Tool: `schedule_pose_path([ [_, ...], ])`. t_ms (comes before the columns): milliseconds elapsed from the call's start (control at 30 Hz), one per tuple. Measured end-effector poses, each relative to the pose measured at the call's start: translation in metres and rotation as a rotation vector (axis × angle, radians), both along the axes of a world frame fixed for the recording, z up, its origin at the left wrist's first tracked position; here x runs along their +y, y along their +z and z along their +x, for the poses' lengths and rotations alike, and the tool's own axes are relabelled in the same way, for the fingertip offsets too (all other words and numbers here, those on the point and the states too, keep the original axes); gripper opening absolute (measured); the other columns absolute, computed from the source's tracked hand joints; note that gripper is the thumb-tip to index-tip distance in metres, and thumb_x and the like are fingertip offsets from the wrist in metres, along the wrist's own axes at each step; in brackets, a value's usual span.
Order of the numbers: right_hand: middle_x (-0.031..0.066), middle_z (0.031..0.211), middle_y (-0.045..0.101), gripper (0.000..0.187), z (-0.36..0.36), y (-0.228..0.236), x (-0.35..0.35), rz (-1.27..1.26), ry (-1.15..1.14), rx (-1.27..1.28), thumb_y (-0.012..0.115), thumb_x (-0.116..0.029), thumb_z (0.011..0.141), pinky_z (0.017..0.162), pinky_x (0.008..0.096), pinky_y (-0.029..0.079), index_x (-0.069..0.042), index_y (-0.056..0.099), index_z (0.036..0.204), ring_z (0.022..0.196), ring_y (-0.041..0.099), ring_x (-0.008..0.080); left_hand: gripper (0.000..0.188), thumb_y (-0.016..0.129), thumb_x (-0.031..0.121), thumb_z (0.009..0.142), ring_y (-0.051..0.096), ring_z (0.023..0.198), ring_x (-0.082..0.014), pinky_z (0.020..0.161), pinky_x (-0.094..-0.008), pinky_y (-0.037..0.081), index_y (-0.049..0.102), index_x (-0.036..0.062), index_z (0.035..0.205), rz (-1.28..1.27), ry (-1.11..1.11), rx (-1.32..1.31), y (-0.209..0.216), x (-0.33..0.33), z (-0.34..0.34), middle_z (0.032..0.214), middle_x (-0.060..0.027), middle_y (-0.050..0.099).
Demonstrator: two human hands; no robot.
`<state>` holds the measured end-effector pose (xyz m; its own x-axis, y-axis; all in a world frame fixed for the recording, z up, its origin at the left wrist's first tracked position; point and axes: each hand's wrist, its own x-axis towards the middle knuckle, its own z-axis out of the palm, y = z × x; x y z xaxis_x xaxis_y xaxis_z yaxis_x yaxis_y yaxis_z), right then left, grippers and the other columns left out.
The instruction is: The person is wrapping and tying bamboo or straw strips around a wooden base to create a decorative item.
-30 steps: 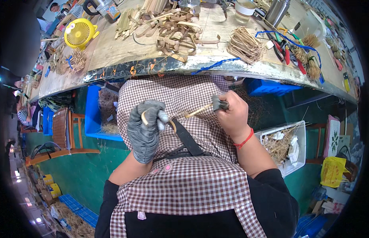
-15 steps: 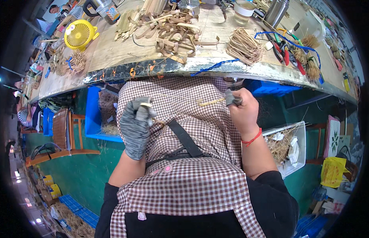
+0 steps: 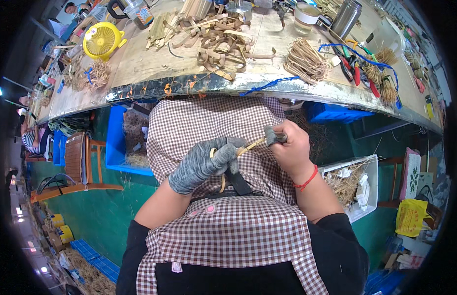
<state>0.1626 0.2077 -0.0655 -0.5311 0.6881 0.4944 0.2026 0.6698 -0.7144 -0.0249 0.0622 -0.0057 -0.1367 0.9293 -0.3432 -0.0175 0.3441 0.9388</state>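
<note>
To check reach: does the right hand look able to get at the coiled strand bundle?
Probably yes: the coiled strand bundle lies near the table edge, ahead of the right hand, seemingly unobstructed, but that hand holds a pale strip.

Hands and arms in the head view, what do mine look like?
Your left hand wears a streaked gray knit glove. Your right hand is mostly bare, with what seems a gray finger covering and a thin red bracelet at the wrist. Black sleeves leave both forearms bare.
</note>
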Motion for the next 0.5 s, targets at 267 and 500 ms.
schedule_pose_path([
  [267, 0.0114, 0.073, 0.061, 0.022, -0.001, -0.006, -0.002, 0.087, 0.09, -0.046, 0.069, 0.001, 0.062, 0.057, 0.0376, 0.05, -0.003, 0.06, 0.081, 0.064, 0.062, 0.0298, 0.028, 0.061, 0.027, 0.095, 0.044, 0.047, -0.002, 0.044, -0.017, 0.035, 0.065, 0.001, 0.088, -0.124, 0.032, -0.361, -0.023, -0.003, 0.003, 0.066, -0.004, 0.065],
  [500, 0.011, 0.073, 0.06, 0.024, -0.001, -0.003, -0.002, 0.182, 0.15, 0.028, 0.068, 0.003, 0.061, 0.056, 0.038, 0.049, -0.004, 0.059, 0.082, 0.065, 0.061, 0.0304, 0.038, 0.057, 0.033, 0.098, 0.043, 0.045, -0.0044, 0.044, -0.0197, 0.033, 0.064, 0.0004, 0.08, -0.12, -0.015, -0.27, -0.014, 0.0, 0.012, 0.06, -0.0055, 0.061],
])
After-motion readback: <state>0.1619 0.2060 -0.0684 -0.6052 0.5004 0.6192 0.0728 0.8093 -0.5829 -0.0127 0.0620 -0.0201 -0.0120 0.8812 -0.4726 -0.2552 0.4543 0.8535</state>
